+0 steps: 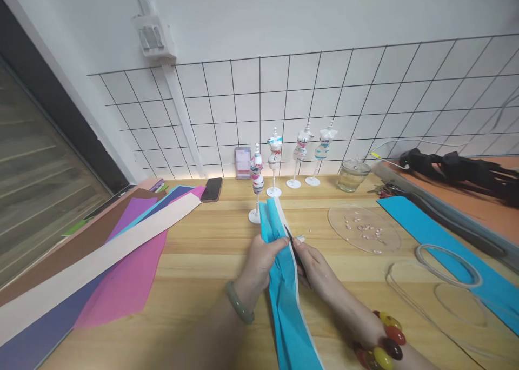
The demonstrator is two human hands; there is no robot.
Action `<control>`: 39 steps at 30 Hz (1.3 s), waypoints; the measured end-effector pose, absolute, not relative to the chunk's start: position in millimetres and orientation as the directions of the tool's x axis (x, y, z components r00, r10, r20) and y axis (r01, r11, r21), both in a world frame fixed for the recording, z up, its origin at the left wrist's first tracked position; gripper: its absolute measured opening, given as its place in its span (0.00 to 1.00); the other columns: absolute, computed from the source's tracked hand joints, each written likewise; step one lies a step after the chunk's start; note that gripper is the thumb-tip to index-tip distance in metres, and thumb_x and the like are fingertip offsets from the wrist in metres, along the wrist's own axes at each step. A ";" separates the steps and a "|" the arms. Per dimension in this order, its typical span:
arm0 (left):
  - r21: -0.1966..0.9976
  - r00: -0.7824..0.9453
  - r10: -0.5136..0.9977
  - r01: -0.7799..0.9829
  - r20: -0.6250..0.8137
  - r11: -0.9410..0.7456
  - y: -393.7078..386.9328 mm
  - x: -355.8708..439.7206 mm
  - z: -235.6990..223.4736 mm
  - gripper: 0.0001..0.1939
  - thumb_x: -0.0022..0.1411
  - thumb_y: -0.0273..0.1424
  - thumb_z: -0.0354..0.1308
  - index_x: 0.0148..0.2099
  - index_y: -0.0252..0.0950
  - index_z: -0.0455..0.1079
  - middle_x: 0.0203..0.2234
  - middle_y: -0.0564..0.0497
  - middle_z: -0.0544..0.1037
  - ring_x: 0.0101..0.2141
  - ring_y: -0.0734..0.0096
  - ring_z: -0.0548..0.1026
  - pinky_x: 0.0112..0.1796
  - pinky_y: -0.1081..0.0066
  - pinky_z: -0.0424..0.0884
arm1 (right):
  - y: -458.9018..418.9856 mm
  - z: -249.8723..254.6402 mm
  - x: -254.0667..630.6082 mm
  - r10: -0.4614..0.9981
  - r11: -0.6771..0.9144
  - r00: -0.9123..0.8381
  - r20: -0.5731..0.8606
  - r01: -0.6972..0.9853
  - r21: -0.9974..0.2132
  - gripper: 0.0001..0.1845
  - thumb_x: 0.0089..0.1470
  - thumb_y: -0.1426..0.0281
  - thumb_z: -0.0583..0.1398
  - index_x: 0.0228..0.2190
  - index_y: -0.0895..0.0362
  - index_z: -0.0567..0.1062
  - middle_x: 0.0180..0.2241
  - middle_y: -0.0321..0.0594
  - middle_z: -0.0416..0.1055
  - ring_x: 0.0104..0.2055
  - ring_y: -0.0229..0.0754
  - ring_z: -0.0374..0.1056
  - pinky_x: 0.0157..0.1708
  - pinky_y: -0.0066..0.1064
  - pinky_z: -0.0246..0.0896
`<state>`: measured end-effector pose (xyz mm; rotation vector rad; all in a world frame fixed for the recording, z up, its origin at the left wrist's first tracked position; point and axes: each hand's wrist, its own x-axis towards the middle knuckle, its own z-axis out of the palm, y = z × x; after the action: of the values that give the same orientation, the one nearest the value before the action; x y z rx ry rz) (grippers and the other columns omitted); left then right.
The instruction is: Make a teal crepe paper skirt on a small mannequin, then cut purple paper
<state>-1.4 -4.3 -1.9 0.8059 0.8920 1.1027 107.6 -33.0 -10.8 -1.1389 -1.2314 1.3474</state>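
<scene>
A long blue strip of crepe paper [286, 310] runs from the front edge of the view up toward the mannequin stands, with a narrow white band [279, 210] along its right edge. My left hand [256, 259] is closed on the crumpled middle of the paper, thumb on top. At the paper's right edge, my right hand [320, 272] grips a slim dark pointed tool [287, 231]. Its tip touches or lies very near the white band; most of the tool is hidden by my fingers. A small white scrap [300, 238] shows by my right thumb.
Several small mannequin stands [273, 162] line the wall, a glass of liquid [352, 175] to their right. Coloured paper sheets [146, 267] and a phone [212, 189] lie left. Right are a clear disc with small beads [344, 218], another blue strip [417, 226] and coiled cord [450, 246].
</scene>
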 end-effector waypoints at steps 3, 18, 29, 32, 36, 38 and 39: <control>0.884 0.206 0.960 -0.388 -0.193 0.261 -4.4 -1.6 -2.8 0.09 0.43 0.29 0.63 0.30 0.31 0.71 0.23 0.48 0.77 0.23 0.66 0.75 0.27 0.69 0.72 | -32.7 -12.2 108.0 0.990 -0.054 -0.130 -0.045 -0.069 -0.996 0.24 0.53 0.50 0.49 0.17 0.55 0.55 0.13 0.25 0.46 0.14 0.30 0.42 0.14 0.26 0.35; 0.854 0.204 0.946 -0.413 -0.253 0.317 -3.8 -2.6 -3.0 0.10 0.43 0.29 0.63 0.30 0.30 0.71 0.23 0.47 0.77 0.23 0.67 0.74 0.28 0.68 0.71 | -31.5 -12.6 107.9 0.992 -0.062 -0.111 -0.056 -0.059 -0.996 0.22 0.52 0.50 0.49 0.20 0.54 0.57 0.14 0.26 0.45 0.15 0.31 0.41 0.14 0.25 0.35; 0.824 0.228 0.938 -0.454 -0.261 0.339 -5.1 -2.3 -3.4 0.11 0.42 0.29 0.64 0.30 0.29 0.71 0.24 0.46 0.77 0.24 0.66 0.74 0.28 0.68 0.71 | -31.5 -10.9 108.9 0.997 -0.046 -0.068 -0.045 -0.012 -0.999 0.23 0.50 0.48 0.50 0.20 0.55 0.59 0.17 0.29 0.50 0.18 0.33 0.45 0.16 0.26 0.41; 0.816 0.243 0.933 -0.458 -0.266 0.352 -4.8 -2.6 -3.5 0.11 0.42 0.30 0.64 0.30 0.30 0.71 0.23 0.46 0.77 0.24 0.66 0.74 0.28 0.68 0.71 | -30.8 -12.6 108.9 0.996 -0.047 -0.082 -0.046 -0.020 -0.999 0.22 0.51 0.49 0.50 0.20 0.55 0.58 0.16 0.28 0.48 0.17 0.32 0.43 0.15 0.26 0.39; 0.805 0.251 0.925 -0.462 -0.284 0.372 -5.2 -2.6 -2.4 0.11 0.41 0.30 0.64 0.29 0.30 0.71 0.22 0.47 0.77 0.22 0.66 0.74 0.26 0.68 0.71 | -29.7 -13.8 109.7 0.996 -0.045 -0.075 -0.045 0.004 -0.999 0.23 0.51 0.49 0.49 0.20 0.55 0.58 0.16 0.28 0.47 0.17 0.32 0.43 0.15 0.26 0.38; 0.804 0.253 0.926 -0.466 -0.279 0.369 -5.3 -2.4 -2.4 0.11 0.41 0.30 0.64 0.29 0.30 0.71 0.22 0.47 0.77 0.22 0.66 0.74 0.26 0.68 0.71 | -29.5 -12.7 110.1 0.997 -0.028 -0.067 -0.029 0.018 -0.999 0.23 0.50 0.48 0.49 0.20 0.55 0.59 0.16 0.29 0.49 0.17 0.32 0.44 0.16 0.26 0.40; 0.803 0.255 0.927 -0.468 -0.276 0.368 -5.3 -2.2 -2.6 0.11 0.41 0.30 0.64 0.29 0.30 0.71 0.22 0.47 0.77 0.22 0.66 0.74 0.27 0.68 0.71 | -29.5 -12.0 110.2 0.998 -0.022 -0.065 -0.024 0.022 -1.000 0.23 0.50 0.48 0.50 0.20 0.55 0.60 0.17 0.29 0.49 0.18 0.33 0.45 0.16 0.26 0.40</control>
<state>-2.2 -5.3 -2.6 0.6590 0.8419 1.0460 110.2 -29.5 -12.0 -1.2101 -1.2625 1.2644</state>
